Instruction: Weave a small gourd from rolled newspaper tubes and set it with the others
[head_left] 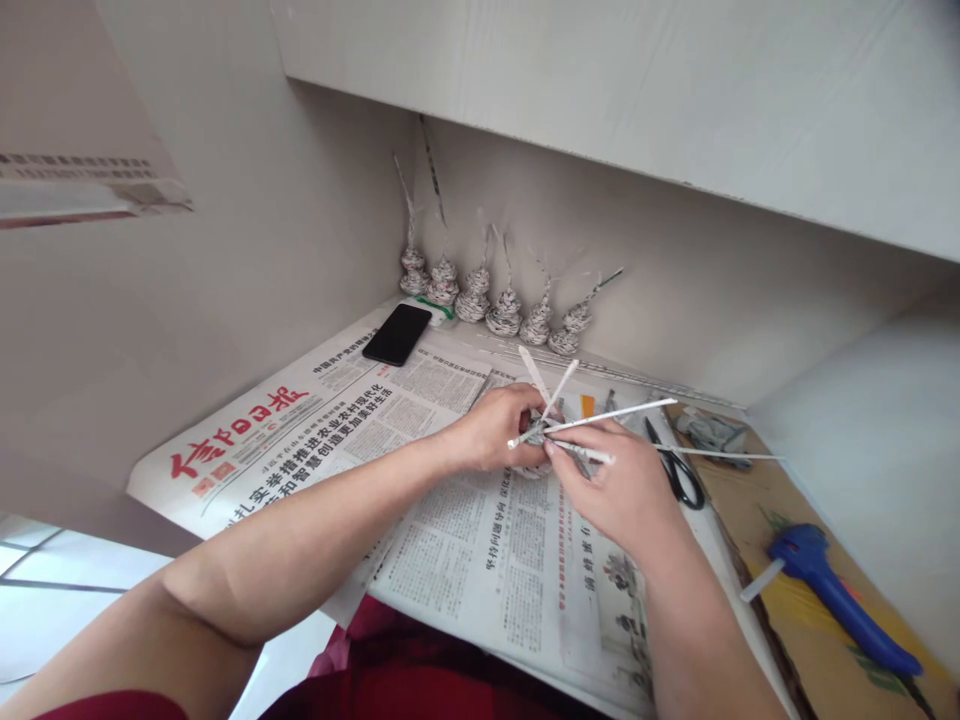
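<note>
As strips (611, 417) fan out — hands (499, 425) (619, 478) hold ppr weave (531, 471).

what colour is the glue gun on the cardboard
The glue gun is blue; it shows best in the head view, at the right.

Cannot see much of the woven piece (531, 471) behind the left hand (504, 425) and right hand (619, 485). Cannot read the fine print (442, 570) on the newspaper (157, 480), or the blurred lettering (75, 166) on the poster (56, 75), cut by the left edge. Cannot follow the cord (916, 693) of the glue gun (847, 605) or the red clothing (405, 665) past the bottom edge.
</note>
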